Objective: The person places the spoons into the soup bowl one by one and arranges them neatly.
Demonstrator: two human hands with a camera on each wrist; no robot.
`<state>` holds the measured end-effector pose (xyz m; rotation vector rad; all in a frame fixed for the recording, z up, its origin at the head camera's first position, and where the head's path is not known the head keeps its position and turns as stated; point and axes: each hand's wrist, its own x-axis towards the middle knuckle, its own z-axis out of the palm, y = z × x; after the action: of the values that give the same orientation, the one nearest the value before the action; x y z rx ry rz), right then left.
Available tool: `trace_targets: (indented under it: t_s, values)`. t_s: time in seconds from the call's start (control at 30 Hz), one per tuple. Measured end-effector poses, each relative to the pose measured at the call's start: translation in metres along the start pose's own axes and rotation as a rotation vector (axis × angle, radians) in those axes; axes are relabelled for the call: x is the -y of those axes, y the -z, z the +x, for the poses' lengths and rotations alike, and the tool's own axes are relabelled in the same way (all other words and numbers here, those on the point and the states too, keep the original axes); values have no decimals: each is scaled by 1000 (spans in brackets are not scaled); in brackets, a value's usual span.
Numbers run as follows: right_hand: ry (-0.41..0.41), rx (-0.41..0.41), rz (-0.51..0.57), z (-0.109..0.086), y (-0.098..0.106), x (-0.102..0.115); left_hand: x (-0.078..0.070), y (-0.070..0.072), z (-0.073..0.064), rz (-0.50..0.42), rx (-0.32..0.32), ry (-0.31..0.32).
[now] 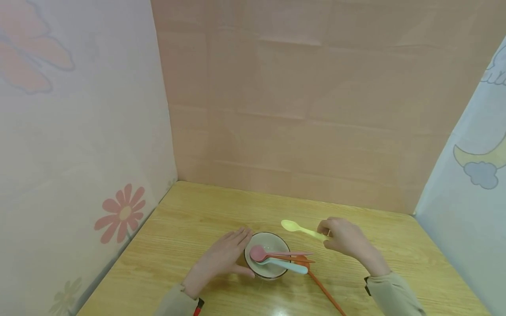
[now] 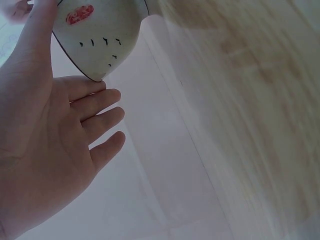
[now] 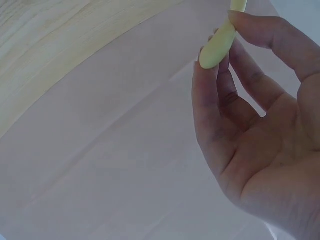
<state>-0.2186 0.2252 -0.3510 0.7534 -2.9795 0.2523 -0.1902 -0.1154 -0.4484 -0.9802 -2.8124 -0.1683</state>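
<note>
A pale bowl with a dark rim stands on the table, a pink spoon, a light blue spoon and an orange-red handle lying in it. My left hand rests against the bowl's left side, fingers nearly straight; in the left wrist view the fingertips touch the bowl. To the bowl's right, my right hand pinches a yellow spoon by its handle end, the spoon's head pointing left. The right wrist view shows the yellow handle between thumb and fingers.
An orange spoon lies on the table to the right of the bowl, its head beneath the other handles. The wooden table ends at a brown back wall. Patterned white panels flank it, the left one bearing flowers.
</note>
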Motion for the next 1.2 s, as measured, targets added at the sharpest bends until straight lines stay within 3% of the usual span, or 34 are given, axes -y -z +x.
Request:
trace_targets:
  t_s: [0.57,1.2]
  values:
    - [31,3,-11,5,-4,15,-3,3,1,-5,47,25]
    - [74,-6,-47,11,-8,26,-2,4,0,-10,47,30]
